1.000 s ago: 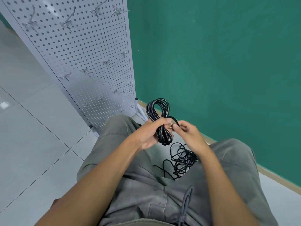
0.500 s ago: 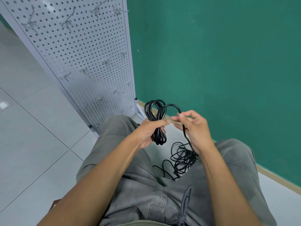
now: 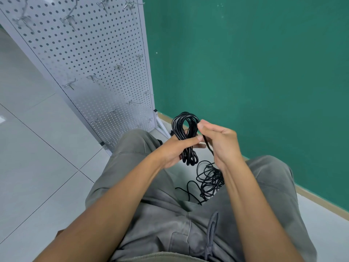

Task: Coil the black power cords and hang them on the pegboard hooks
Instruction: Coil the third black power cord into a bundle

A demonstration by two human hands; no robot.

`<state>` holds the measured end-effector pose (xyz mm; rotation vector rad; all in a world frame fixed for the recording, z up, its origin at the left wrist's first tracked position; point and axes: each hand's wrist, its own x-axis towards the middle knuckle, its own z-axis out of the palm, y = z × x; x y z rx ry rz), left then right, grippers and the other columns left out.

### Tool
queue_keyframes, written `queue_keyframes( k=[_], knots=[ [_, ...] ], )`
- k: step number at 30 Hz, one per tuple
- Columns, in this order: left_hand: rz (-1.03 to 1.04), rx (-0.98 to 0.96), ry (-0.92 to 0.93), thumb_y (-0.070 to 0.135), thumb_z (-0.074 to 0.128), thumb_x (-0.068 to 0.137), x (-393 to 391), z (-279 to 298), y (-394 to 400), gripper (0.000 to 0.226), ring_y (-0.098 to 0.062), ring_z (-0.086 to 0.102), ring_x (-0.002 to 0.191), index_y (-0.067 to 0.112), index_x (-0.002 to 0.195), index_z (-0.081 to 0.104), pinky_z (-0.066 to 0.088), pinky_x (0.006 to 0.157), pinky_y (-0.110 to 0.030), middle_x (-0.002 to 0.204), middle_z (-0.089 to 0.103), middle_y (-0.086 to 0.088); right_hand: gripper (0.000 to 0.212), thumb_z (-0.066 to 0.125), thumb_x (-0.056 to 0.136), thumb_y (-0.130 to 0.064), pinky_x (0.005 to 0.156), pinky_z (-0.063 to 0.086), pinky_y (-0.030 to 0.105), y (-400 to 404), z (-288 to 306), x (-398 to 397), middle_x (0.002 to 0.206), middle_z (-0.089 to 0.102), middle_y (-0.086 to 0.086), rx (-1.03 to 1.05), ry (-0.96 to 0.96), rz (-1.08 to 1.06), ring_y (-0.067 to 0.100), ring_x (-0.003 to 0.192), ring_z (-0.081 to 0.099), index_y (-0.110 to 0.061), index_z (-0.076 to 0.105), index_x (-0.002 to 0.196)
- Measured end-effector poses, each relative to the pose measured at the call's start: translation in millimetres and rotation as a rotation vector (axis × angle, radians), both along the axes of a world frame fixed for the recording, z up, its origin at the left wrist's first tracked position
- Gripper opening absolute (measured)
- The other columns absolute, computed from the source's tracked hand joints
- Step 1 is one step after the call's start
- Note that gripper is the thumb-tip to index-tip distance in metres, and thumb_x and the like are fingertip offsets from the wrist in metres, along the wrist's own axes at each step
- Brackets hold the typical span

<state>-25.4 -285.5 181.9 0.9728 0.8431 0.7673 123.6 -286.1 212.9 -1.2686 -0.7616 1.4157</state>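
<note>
Left hand [image 3: 174, 150] grips a coiled bundle of black power cord [image 3: 186, 129] around its middle, fingers and thumb curled round it, loops sticking out above and below the fist. Right hand [image 3: 221, 142] sits just beside it, touching the bundle's upper loop, fingers curled and pinching the loose strand [image 3: 208, 146] that runs down from the coil through the palm. That strand drops into a messy pile of uncoiled cord [image 3: 209, 180] on the floor between the person's knees (grey trousers [image 3: 170, 214], seated or crouched, cannot tell which). White pegboard [image 3: 90, 59] stands to the left ahead, metal hooks [image 3: 69, 85] on it all bare. Green wall [image 3: 255, 63] on the right, pale tiled floor [image 3: 37, 148] on the left.
</note>
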Motion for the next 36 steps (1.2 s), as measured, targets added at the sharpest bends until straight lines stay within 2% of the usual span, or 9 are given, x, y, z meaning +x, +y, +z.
queue_keyframes(
  k=[2,6,10,15,19,22,25,30,36],
  knots=[
    [-0.044,-0.005,-0.002,0.019,0.058,0.104,1,0,1,0.028,-0.028,0.069,0.114,0.012,0.131,0.064,0.054,0.081,-0.024,0.123,0.072,-0.012,0.008,0.082,0.083,-0.012,0.080,0.058,0.023,2,-1,5,0.126,0.072,-0.001,-0.020,-0.014,0.016,0.006,0.106,0.071,-0.012,0.080,0.091],
    [-0.062,0.031,0.069,0.016,0.064,0.101,2,-7,4,0.032,-0.023,0.068,0.103,0.006,0.131,0.061,0.054,0.096,-0.034,0.109,0.071,-0.014,0.012,0.086,0.078,-0.011,0.103,0.053,0.036,2,-10,9,0.127,0.071,-0.001,-0.055,0.006,0.019,0.014,0.112,0.070,-0.010,0.081,0.088],
    [-0.054,0.063,0.099,0.018,0.065,0.102,9,-15,4,0.023,-0.020,0.060,0.086,0.000,0.115,0.062,0.051,0.085,-0.031,0.088,0.059,-0.009,0.011,0.087,0.075,-0.004,0.087,0.060,0.034,7,-18,2,0.124,0.069,0.004,-0.027,0.004,-0.076,0.023,0.107,0.073,-0.011,0.080,0.071],
    [0.053,0.012,0.099,0.026,0.057,0.106,7,-21,9,0.024,-0.020,0.065,0.079,0.012,0.086,0.062,0.050,0.077,-0.030,0.070,0.055,-0.002,0.023,0.084,0.084,-0.016,0.055,0.050,0.034,11,-30,-7,0.112,0.071,0.007,0.030,-0.076,-0.068,0.030,0.073,0.067,-0.004,0.066,0.090],
    [0.144,-0.106,0.029,0.034,0.059,0.104,-1,-19,23,0.032,-0.020,0.065,0.078,0.017,0.077,0.060,0.054,0.076,-0.028,0.073,0.057,-0.002,0.047,0.041,0.106,-0.050,0.097,0.049,0.028,6,-50,7,0.112,0.074,-0.002,0.041,-0.338,0.178,0.011,0.106,0.069,-0.013,0.068,0.114],
    [0.259,-0.193,-0.032,0.037,0.060,0.103,-7,-20,36,0.033,-0.017,0.059,0.068,0.017,0.077,0.057,0.052,0.095,-0.036,0.068,0.052,0.001,0.055,0.021,0.110,-0.047,0.102,0.038,0.027,4,-79,20,0.129,0.065,-0.006,-0.030,-0.592,0.489,0.008,0.121,0.057,-0.019,0.065,0.130],
    [0.371,-0.257,-0.145,0.038,0.057,0.103,-12,-20,45,0.031,-0.016,0.051,0.067,0.020,0.079,0.054,0.048,0.084,-0.033,0.064,0.050,0.006,0.033,0.034,0.111,-0.038,0.100,0.034,0.029,8,-104,28,0.138,0.057,-0.007,-0.058,-0.680,0.580,0.012,0.130,0.049,-0.028,0.056,0.134],
    [0.551,-0.331,-0.265,0.042,0.053,0.105,-20,-15,50,0.036,-0.010,0.048,0.051,0.020,0.076,0.053,0.048,0.052,-0.022,0.063,0.049,0.007,0.012,0.061,0.101,-0.012,0.093,0.047,0.023,7,-123,27,0.108,0.070,-0.003,0.005,-0.808,0.418,0.011,0.100,0.062,-0.013,0.069,0.110],
    [0.798,-0.367,-0.314,0.044,0.055,0.103,-28,-19,55,0.036,-0.011,0.047,0.057,0.020,0.077,0.055,0.054,0.058,-0.027,0.067,0.049,0.006,0.007,0.073,0.090,-0.002,0.074,0.046,0.004,4,-95,26,0.091,0.076,-0.003,0.078,-0.600,0.180,-0.011,0.074,0.064,-0.003,0.079,0.092]
  ],
)
